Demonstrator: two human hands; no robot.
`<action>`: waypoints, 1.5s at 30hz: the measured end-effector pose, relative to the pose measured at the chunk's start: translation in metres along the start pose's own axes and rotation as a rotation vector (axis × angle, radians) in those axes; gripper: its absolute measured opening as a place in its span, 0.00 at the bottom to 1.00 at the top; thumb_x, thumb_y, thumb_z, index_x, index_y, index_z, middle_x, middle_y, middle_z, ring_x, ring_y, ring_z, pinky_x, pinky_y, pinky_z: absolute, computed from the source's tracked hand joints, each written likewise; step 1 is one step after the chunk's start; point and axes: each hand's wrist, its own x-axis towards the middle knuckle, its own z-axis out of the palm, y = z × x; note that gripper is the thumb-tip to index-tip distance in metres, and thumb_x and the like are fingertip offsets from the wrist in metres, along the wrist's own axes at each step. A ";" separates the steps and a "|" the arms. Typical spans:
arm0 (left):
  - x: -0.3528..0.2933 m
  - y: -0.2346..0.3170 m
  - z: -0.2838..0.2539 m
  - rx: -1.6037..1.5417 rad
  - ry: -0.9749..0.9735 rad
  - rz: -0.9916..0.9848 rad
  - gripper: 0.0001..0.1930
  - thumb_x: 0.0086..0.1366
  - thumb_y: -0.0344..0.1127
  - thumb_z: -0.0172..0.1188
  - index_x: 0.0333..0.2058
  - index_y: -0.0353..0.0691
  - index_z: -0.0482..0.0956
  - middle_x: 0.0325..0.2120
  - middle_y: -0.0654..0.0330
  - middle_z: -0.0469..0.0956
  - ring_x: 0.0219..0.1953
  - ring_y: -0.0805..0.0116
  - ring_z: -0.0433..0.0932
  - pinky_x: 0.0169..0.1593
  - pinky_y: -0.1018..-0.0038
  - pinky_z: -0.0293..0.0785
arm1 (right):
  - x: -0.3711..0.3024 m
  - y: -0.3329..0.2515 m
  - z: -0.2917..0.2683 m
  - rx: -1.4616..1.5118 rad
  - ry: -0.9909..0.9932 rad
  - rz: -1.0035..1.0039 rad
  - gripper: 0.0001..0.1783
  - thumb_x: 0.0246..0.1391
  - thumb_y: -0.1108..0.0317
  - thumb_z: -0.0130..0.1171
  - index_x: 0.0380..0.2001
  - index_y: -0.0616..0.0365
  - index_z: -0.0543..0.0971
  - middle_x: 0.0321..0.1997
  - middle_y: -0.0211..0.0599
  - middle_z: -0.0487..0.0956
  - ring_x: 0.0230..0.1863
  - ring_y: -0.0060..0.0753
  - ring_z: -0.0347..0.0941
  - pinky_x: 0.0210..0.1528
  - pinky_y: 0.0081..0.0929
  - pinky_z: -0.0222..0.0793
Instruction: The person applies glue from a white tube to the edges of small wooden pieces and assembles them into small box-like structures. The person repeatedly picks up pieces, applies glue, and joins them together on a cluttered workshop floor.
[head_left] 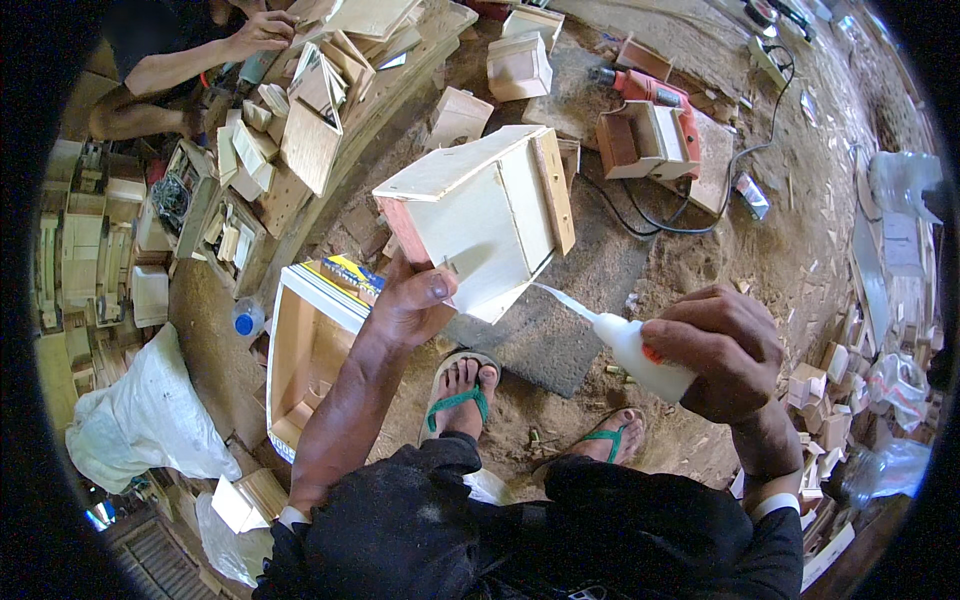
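Box [470, 220] held aloft, bottle [645, 358] tip at its lower corner

It is up in front of the person, tilted, well above the ground, its pale panels catching the light and a pinkish panel showing on the left. The left hand [412, 305] grips it at the lower left corner, thumb pressed flat on the near face; the other fingers are mostly hidden behind. The right hand [720, 345] is wrapped around the white bottle, which leans so that its thin nozzle points up and left at the lower right corner of the wood. Whether the nozzle touches there, I cannot tell.

Beneath lies a grey slab [545, 350], and at its near side stand the person's feet in green-strapped sandals [440, 408]. A carton [283, 345], open toward the camera, sits beside the left forearm. Left of it are a blue-capped container [246, 322] and a big white sack [150, 410].

Farther off to the right, a red drill [637, 88] lies behind a small wooden case [620, 140], a black cable [722, 188] curling nearby. At upper left, a co-worker's arm [185, 70] reaches over a bench [402, 95] heaped with wooden pieces [312, 140].
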 end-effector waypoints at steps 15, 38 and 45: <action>0.000 -0.005 -0.003 -0.087 -0.034 0.015 0.46 0.49 0.38 0.73 0.64 0.36 0.58 0.56 0.52 0.70 0.58 0.56 0.72 0.62 0.57 0.68 | -0.004 -0.001 0.003 0.003 0.093 0.235 0.17 0.42 0.66 0.76 0.34 0.59 0.80 0.29 0.42 0.82 0.28 0.37 0.79 0.30 0.28 0.74; 0.000 0.004 0.014 0.070 -0.007 -0.001 0.44 0.53 0.38 0.69 0.65 0.35 0.56 0.58 0.52 0.69 0.59 0.55 0.70 0.64 0.58 0.66 | -0.013 0.003 -0.008 0.092 0.211 0.420 0.13 0.46 0.73 0.69 0.37 0.56 0.80 0.32 0.39 0.82 0.31 0.34 0.80 0.32 0.28 0.74; 0.055 0.022 0.019 0.386 0.274 -0.423 0.27 0.65 0.47 0.61 0.56 0.37 0.69 0.50 0.53 0.77 0.49 0.55 0.78 0.50 0.56 0.80 | -0.043 0.003 -0.032 0.211 0.511 0.526 0.14 0.54 0.69 0.66 0.41 0.62 0.77 0.36 0.41 0.80 0.38 0.30 0.77 0.40 0.28 0.73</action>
